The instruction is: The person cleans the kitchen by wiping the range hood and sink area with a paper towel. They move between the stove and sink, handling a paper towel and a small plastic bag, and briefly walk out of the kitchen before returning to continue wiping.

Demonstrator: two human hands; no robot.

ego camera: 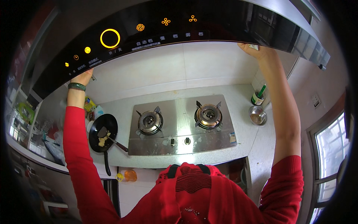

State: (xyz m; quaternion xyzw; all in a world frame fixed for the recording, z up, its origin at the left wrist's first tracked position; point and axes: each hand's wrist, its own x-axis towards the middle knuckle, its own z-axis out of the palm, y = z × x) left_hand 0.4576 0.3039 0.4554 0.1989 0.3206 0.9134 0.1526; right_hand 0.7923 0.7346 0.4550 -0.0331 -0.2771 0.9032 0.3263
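Both arms reach up to a black glass range hood (223,25) with lit orange control icons. My left hand (84,77), with a green bangle at the wrist, is at the hood's lower left edge; its fingers are mostly hidden behind the panel. On the right, my right hand (256,51) is at the lower edge, closed around a small white cloth or tissue (254,47). Below lies a stainless-steel gas cooktop (183,123) with two bare burners. To its left is a black wok (93,134) holding a spatula (103,131) and yellowish crumbly food (103,140).
A steel bowl (257,115) and a dark jar (257,98) with a green-handled utensil stand at the counter's right. Packets (89,105) sit behind the wok, whose handle overhangs the front edge. An orange oil bottle (130,175) is lower down. A window (331,145) lies to the right.
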